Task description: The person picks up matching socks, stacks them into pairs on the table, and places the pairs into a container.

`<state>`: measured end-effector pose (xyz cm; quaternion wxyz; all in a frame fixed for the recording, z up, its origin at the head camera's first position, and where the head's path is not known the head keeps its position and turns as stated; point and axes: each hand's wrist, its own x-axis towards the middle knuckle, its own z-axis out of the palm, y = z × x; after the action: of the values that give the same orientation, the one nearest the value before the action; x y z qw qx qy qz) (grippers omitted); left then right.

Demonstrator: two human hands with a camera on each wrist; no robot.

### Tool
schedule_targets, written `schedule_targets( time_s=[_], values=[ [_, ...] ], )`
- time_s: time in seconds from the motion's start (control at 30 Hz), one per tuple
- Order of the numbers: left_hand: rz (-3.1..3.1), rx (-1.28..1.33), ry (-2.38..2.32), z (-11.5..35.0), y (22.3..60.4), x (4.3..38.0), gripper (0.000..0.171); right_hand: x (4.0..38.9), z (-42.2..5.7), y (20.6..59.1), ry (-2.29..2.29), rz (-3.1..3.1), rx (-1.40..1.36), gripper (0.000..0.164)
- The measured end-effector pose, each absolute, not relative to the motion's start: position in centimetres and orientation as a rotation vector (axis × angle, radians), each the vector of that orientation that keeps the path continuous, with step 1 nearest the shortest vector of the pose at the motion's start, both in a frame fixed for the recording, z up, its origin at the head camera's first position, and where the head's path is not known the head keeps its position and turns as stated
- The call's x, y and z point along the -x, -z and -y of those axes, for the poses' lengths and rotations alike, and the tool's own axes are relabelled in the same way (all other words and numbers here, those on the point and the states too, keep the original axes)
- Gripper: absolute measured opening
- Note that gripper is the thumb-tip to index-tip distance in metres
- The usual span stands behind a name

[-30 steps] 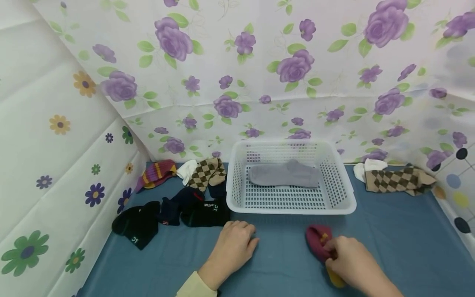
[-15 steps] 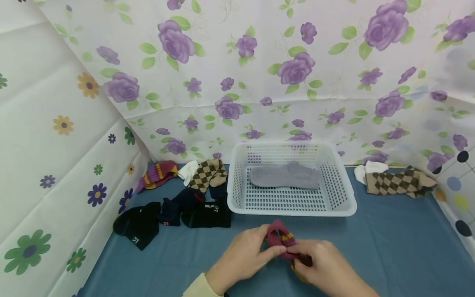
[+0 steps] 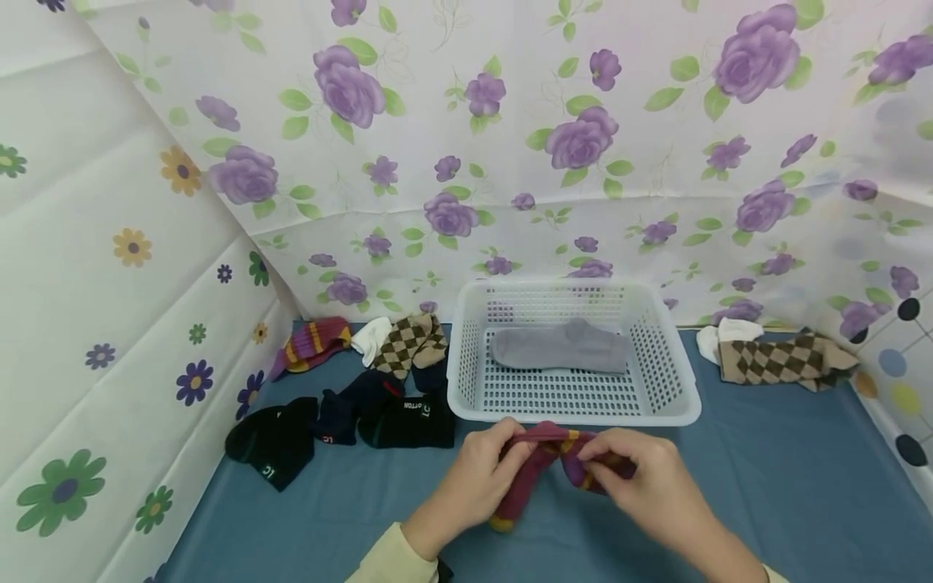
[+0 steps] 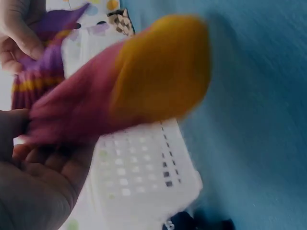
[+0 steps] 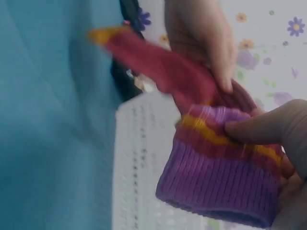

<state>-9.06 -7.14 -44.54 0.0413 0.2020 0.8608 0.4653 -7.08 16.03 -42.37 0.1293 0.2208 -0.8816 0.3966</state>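
Note:
Between both hands, in front of the basket, stretches a striped sock [image 3: 526, 484] in maroon, purple and yellow. My left hand [image 3: 477, 465] pinches its maroon middle, and the yellow toe [image 4: 163, 67] hangs down toward me. At the other end my right hand [image 3: 649, 478] grips the ribbed purple cuff [image 5: 216, 177] between thumb and fingers. The cuff's opening faces away from the left hand. A similar striped sock [image 3: 315, 343] lies at the back left of the table.
A white perforated basket [image 3: 573, 418] holds a grey sock [image 3: 560, 346]. Left of it lie black socks [image 3: 273, 437], a navy sock [image 3: 368, 390], a white sock [image 3: 372, 338] and a brown argyle sock [image 3: 410, 344]. Another argyle sock [image 3: 780, 359] and a white sock [image 3: 729, 334] lie at right.
The right hand brought the bunched striped sock leftward from the right, and the left hand took hold of it. The sock now lies stretched out between them, its toe hanging at the left.

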Motion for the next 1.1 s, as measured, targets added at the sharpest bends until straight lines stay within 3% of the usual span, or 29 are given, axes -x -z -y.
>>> schedule_targets(
  time_s=[0.2, 0.57, 0.87, 1.1],
  values=[
    [-2.702, -0.572, -1.509, 7.9, 44.4, 9.8, 0.020, 8.1, -17.8, 40.9, -1.165, 2.599, -0.648, 0.033],
    [-2.616, -0.535, -1.256, 10.3, 42.9, 10.4, 0.033, 8.4, -20.1, 40.0, -1.192, 2.670, -0.535, 0.025],
    [-2.543, -0.581, -1.093, 12.7, 42.2, 11.1, 0.019, 8.1, -20.7, 40.7, -1.224, 2.711, -0.480, 0.015],
    [-2.473, -0.467, -1.209, 14.3, 43.6, 11.3, 0.013, 7.7, -21.7, 42.5, -1.286, 2.790, -0.436, 0.012]
  ],
)
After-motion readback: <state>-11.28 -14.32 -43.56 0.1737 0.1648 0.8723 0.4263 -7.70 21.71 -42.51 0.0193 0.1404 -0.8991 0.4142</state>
